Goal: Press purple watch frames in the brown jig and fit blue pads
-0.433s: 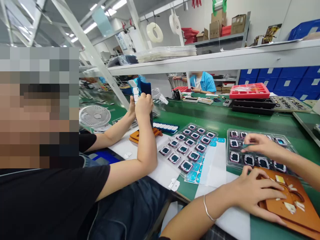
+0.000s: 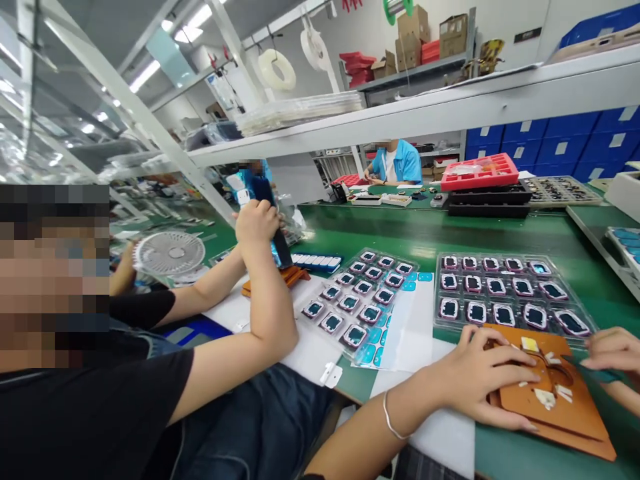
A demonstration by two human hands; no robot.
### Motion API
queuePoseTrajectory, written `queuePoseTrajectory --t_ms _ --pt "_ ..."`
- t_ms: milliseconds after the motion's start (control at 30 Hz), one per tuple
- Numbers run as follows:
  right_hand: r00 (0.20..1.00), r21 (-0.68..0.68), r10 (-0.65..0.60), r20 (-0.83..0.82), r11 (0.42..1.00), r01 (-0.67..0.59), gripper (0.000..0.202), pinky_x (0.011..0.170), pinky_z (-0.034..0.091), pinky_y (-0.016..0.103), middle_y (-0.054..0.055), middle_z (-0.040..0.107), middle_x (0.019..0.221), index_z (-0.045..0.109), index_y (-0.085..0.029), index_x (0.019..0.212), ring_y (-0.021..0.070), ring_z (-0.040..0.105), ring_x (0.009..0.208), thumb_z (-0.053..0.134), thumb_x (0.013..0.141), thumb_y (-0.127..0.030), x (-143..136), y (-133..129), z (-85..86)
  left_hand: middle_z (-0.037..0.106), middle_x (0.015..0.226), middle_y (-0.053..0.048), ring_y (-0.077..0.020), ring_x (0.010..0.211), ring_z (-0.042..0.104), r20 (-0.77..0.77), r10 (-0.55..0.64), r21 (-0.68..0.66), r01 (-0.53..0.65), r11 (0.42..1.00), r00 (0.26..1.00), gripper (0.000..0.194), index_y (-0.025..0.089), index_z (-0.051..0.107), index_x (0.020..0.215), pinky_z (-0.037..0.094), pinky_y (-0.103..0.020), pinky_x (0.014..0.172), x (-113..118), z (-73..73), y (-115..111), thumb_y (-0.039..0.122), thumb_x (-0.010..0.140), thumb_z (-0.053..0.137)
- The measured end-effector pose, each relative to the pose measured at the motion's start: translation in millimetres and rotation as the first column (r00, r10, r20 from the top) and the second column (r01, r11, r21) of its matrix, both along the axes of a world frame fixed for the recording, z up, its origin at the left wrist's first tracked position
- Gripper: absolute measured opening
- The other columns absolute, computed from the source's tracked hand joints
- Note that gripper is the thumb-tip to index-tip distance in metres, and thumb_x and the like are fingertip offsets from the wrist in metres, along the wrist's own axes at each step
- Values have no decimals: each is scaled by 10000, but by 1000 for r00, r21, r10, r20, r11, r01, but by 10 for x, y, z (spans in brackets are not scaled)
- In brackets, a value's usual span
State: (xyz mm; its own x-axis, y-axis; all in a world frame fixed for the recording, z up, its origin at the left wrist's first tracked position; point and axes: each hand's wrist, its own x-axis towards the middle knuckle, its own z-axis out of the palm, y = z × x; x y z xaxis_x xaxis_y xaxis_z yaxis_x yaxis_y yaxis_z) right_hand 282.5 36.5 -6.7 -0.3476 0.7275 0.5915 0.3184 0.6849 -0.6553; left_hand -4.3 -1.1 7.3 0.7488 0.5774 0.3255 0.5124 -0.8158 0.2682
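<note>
My left hand (image 2: 493,380), a thin bracelet on its wrist, lies with fingers spread on the left part of an orange fixture (image 2: 585,407). Pale scraps and a yellow piece rest on that fixture, near a curved recess. At the right edge my right hand (image 2: 614,357) is closed beside the fixture's right side; a thin dark thing shows at its fingers, too blurred to make out. Behind the fixture a clear tray (image 2: 505,263) carries rows of square framed parts with dark centres. Another clear tray (image 2: 327,323) of such parts sits left of it.
A person at the left, in a black sleeve (image 2: 100,387), holds up a dark blue item (image 2: 280,243). White sheets (image 2: 415,320) and blue stickers (image 2: 367,353) lie between us. Also visible: a fan (image 2: 173,253), a red tray (image 2: 480,172) on black trays, an overhead shelf (image 2: 350,127) and another person opposite.
My right hand has moved from over the right tray to the right edge, uncovering the tray's parts. My left hand stays on the fixture. The view has shifted, and the neighbour's dark blue item is tilted more.
</note>
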Motion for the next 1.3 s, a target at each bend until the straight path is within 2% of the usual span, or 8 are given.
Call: queuePoseTrajectory --t_ms 200,333,633,867,1033,1200,1267,1300 --pt "968 173 221 120 955 -239 221 725 615 345 62 673 854 598 -300 960 230 694 826 569 851 -110 -319 -270 296 570 1405 -14 -271 1227 424 80 -41 -19 43 999 996 595 249 546 1321 314 -421 1053 -49 33 3 616 853 572" --pt "961 267 235 142 926 -266 252 736 583 320 53 643 864 615 -232 1003 179 656 802 490 872 -56 -414 -319 415 592 1363 -72 -308 1208 423 61 -40 -25 41 999 997 545 261 545 1319 346 -470 1030 -86 50 34 537 852 604" --pt "961 308 138 241 928 -211 197 818 522 390 52 706 948 662 -202 1018 202 603 917 508 949 -101 -529 -233 345 580 1307 -122 -314 1196 433 179 82 -105 -64 992 980 658 226 504 1294 374 -486 1020 -89 106 -33 666 817 609" --pt "947 236 118 298 952 -193 264 909 504 437 36 722 1049 679 -192 1037 237 542 1075 475 926 -66 -514 -240 306 600 1320 -111 -324 1190 431 77 -8 78 2 997 997 597 231 514 1329 294 -481 996 -90 84 4 619 876 562" --pt "943 259 100 317 948 -187 263 882 508 427 50 713 1033 691 -184 971 232 548 1044 469 901 -61 -495 -250 308 602 1327 -105 -314 1158 440 53 -3 89 -2 996 999 577 218 544 1298 295 -463 981 -85 78 2 617 882 555" --pt "937 291 44 345 944 -152 290 859 505 376 35 723 946 694 -194 895 190 616 905 438 884 -57 -498 154 470 637 1259 -108 -293 1124 464 58 -41 44 38 998 997 598 193 528 1313 297 -446 979 -70 88 6 628 903 510" --pt "853 185 -55 519 981 -49 301 898 487 360 30 726 938 709 -195 897 187 631 914 444 866 -57 -562 490 562 628 1275 -105 -295 1135 460 52 -48 65 44 997 997 579 223 536 1318 283 -452 975 -70 91 7 631 909 499" --pt "758 111 -98 645 993 34 310 930 470 343 31 724 992 714 -196 959 188 626 965 460 858 -51 -608 673 598 619 1292 -101 -298 1146 454 46 -48 82 44 996 998 554 241 552 1307 274 -455 974 -72 92 6 624 910 504"
